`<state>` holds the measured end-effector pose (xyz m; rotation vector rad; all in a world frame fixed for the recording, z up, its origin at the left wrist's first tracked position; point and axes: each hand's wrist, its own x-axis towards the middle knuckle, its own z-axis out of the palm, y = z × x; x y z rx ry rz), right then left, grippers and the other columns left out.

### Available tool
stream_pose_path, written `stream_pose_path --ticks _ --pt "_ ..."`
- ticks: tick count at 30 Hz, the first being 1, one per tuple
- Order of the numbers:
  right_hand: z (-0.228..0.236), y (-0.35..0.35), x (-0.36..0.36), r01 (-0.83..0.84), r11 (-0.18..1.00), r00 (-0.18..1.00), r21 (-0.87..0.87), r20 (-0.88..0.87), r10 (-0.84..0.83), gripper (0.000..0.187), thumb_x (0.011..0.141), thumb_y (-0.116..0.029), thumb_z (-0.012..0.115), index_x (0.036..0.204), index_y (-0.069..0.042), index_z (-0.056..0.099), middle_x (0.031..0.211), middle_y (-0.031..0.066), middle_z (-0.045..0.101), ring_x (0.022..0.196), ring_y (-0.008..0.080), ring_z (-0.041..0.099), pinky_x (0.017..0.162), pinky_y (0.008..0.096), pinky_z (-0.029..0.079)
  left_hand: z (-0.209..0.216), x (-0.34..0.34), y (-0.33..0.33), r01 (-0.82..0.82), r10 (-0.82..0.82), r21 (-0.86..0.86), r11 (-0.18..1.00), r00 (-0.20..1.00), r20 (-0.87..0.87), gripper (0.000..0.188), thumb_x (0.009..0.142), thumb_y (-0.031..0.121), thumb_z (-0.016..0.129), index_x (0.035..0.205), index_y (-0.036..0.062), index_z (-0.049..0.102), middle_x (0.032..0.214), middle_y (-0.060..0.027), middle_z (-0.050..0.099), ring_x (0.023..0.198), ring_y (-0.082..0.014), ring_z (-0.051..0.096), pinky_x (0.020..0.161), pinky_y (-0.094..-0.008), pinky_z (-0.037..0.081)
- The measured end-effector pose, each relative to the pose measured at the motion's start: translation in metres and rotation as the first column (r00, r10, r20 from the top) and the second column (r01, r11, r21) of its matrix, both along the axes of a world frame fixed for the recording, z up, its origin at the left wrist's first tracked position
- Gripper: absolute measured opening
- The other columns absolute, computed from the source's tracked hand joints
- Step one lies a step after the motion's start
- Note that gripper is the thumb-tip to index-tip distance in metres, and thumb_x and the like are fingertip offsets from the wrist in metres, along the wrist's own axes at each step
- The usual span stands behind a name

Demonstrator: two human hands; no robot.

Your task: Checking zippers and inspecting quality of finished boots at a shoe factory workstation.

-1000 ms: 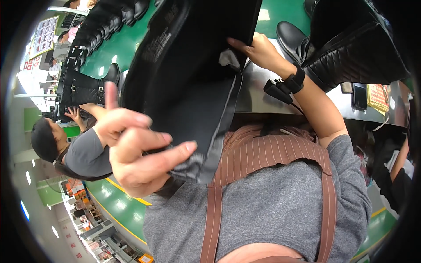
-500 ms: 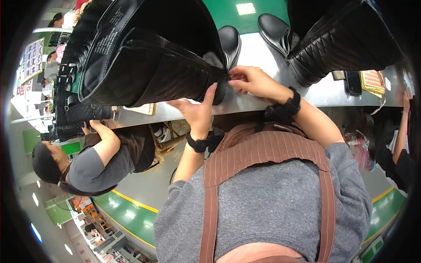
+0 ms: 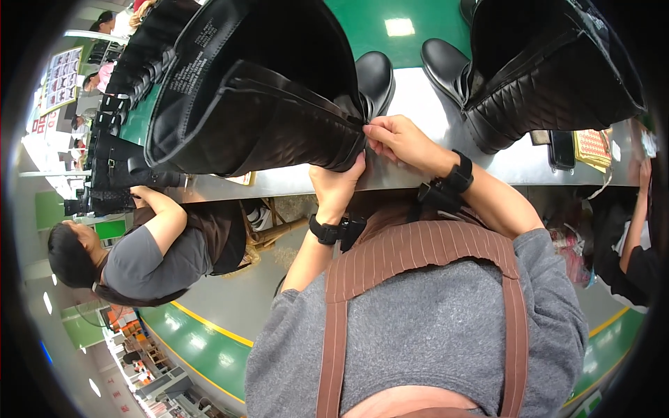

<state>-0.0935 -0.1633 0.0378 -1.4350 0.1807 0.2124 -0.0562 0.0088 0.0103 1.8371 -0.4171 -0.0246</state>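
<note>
1. Fingers (image 3: 377, 131) of the right hand (image 3: 398, 141) pinch the zip edge by the ankle of a tall black leather boot (image 3: 279, 125), upright over the bench; the left hand (image 3: 334, 187) cups its heel, fingertips hidden, so whether they grip cannot be told.
2. Its shaft looks pliable, the foot stiffer, the leather smooth; heel and ankle should give the surest hold.
3. Shiny grey metal bench (image 3: 394, 177); rightward, a quilted black boot (image 3: 529, 90).
4. Beyond, glossy green floor (image 3: 426, 17); leftward, a grey-shirted co-worker (image 3: 146, 237).
</note>
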Motion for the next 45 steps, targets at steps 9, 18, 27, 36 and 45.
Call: stream_pose_path --ticks 9,18,27,36,45 --pt "0.163 -0.009 -0.013 -0.124 0.964 0.763 0.235 0.644 -0.058 0.036 0.098 -0.025 0.05 0.071 -0.003 0.058 0.062 0.0008 0.057 0.045 0.0052 0.049 0.042 0.0194 0.037 0.006 -0.001 -0.003 0.025 -0.025 0.001 1.0 0.999 -0.039 0.047 0.067 0.011 0.081 0.107 -0.0008 0.06 0.103 -0.0104 0.067 0.091 -0.0198 0.065 0.081 -0.0315 0.05" --pt "0.091 -0.044 -0.07 -0.078 0.875 0.921 -0.478 0.303 0.247 0.035 0.096 -0.031 0.054 0.082 0.0 0.064 0.064 0.008 0.063 0.056 0.0167 0.062 0.055 0.0287 0.047 0.004 -0.012 -0.011 -0.164 0.177 -0.091 0.982 0.97 0.166 0.082 0.069 0.013 0.083 0.132 -0.0037 0.033 0.123 -0.0165 0.047 0.114 -0.0248 0.048 0.101 -0.0366 0.036" --pt "0.026 -0.112 -0.157 0.616 0.241 0.784 -0.75 0.551 -0.287 0.072 0.065 -0.023 0.086 0.123 0.0 0.05 0.116 0.0145 0.06 0.102 0.0279 0.06 0.088 0.0342 0.047 0.046 -0.02 -0.072 0.412 -0.413 0.072 0.909 0.858 0.306 0.017 0.087 0.006 0.06 0.102 -0.001 0.06 0.085 -0.011 0.06 0.072 -0.0151 0.057 0.061 -0.0252 0.044" --pt "-0.022 -0.11 -0.112 0.626 0.767 0.757 -0.141 0.345 -0.555 0.036 0.073 -0.004 0.077 0.107 0.0 0.065 0.104 0.0056 0.068 0.093 0.0121 0.062 0.084 0.0276 0.049 -0.022 0.019 -0.168 0.77 -0.719 -0.114 0.628 0.518 -0.464 0.016 0.092 0.017 0.062 0.088 0.002 0.058 0.073 -0.0026 0.061 0.062 -0.0106 0.053 0.056 -0.0243 0.043" --pt "-0.013 -0.114 -0.109 0.658 0.727 0.74 -0.199 0.352 -0.573 0.034 0.071 0.001 0.076 0.103 0.001 0.065 0.098 0.0046 0.067 0.09 0.0135 0.062 0.081 0.0274 0.049 0.094 0.011 -0.153 0.695 -0.798 -0.474 0.54 0.244 -0.551 0.024 0.095 0.023 0.057 0.082 0.0044 0.063 0.064 0.001 0.059 0.056 -0.0051 0.05 0.053 -0.0183 0.039"
